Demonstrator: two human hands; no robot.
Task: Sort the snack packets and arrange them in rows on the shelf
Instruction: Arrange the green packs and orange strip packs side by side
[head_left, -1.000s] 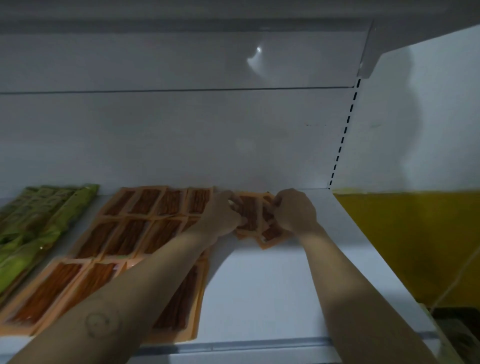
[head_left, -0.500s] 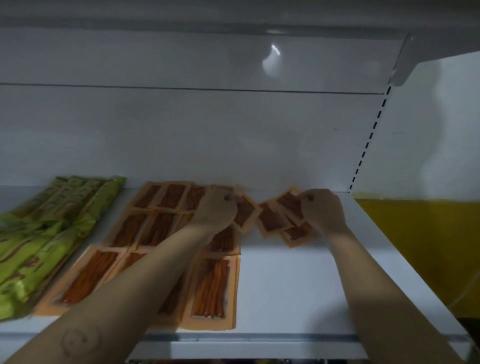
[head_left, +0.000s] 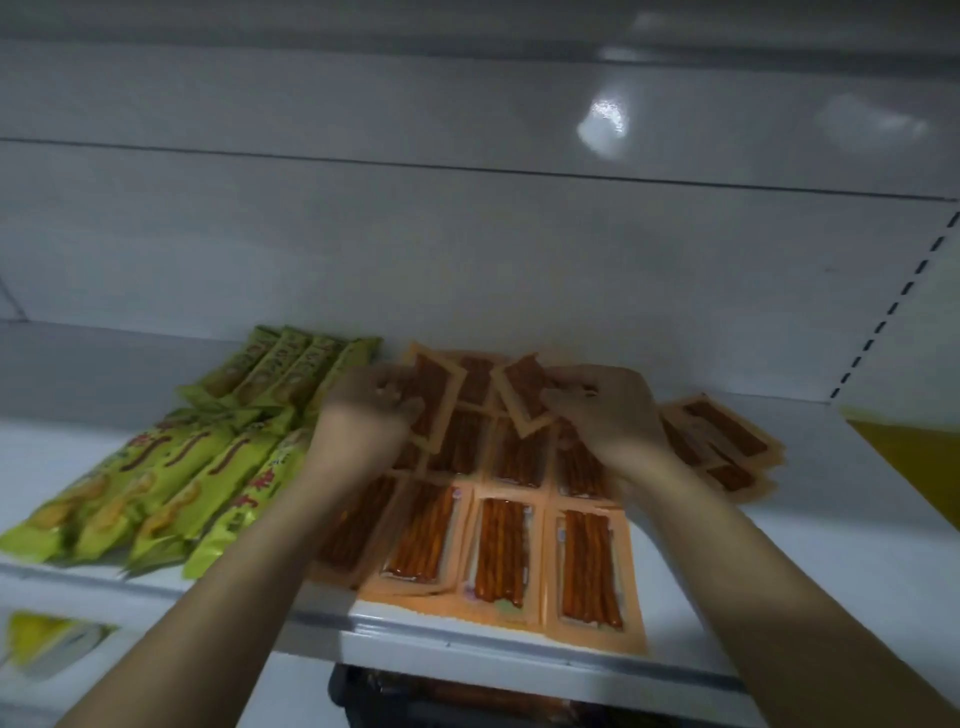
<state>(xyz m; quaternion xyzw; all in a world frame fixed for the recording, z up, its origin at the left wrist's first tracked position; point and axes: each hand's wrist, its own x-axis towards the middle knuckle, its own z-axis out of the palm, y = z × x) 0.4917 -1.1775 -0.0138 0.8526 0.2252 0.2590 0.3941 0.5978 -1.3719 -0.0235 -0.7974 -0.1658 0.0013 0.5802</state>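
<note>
Both hands grip packets above the shelf (head_left: 821, 499): the left hand (head_left: 374, 402) curls round one tilted orange packet (head_left: 435, 400), the right hand (head_left: 605, 410) pinches a second orange packet (head_left: 522, 392) by its edge. Beneath lie the laid orange rows (head_left: 501, 545), green packets (head_left: 171, 483) to their left, a loose pile (head_left: 724, 441) to the right. Such flat film packs look light, bendy and slippery; the sealed border seems the safest hold.
</note>
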